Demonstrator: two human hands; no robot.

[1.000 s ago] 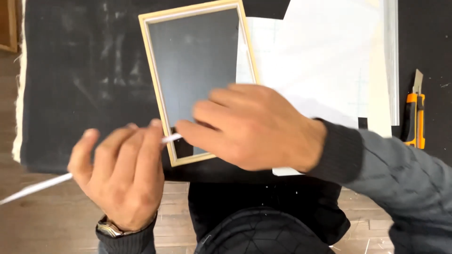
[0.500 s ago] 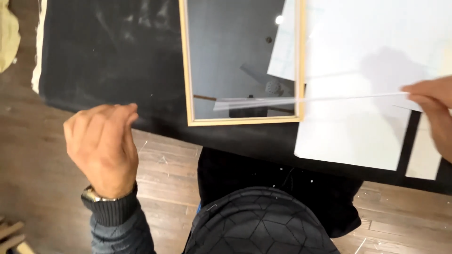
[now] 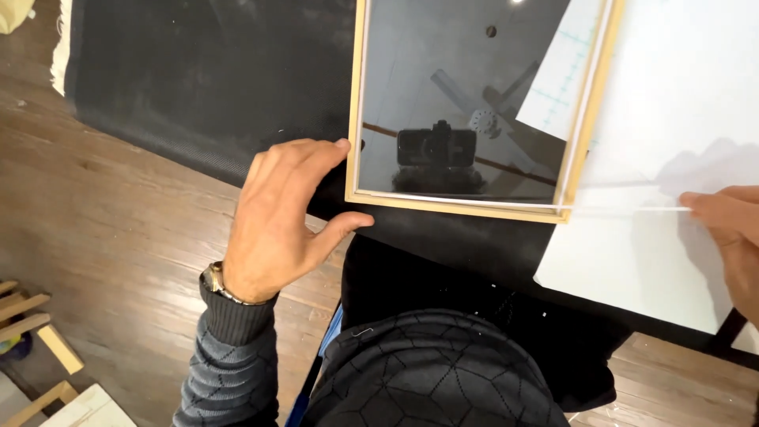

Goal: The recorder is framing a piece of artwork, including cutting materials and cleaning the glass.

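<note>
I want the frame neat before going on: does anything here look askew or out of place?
Yes. A thin white strip sticks out sideways from the wooden frame at its lower right corner, over the white sheet, pinched by the right hand. The left hand rests at the frame's lower left corner. The glass looks unbroken.

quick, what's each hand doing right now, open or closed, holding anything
Left hand: open, holding nothing, fingertips against the lower left corner of the wooden frame.
Right hand: fingers pinched on the end of a thin white strip.
</note>
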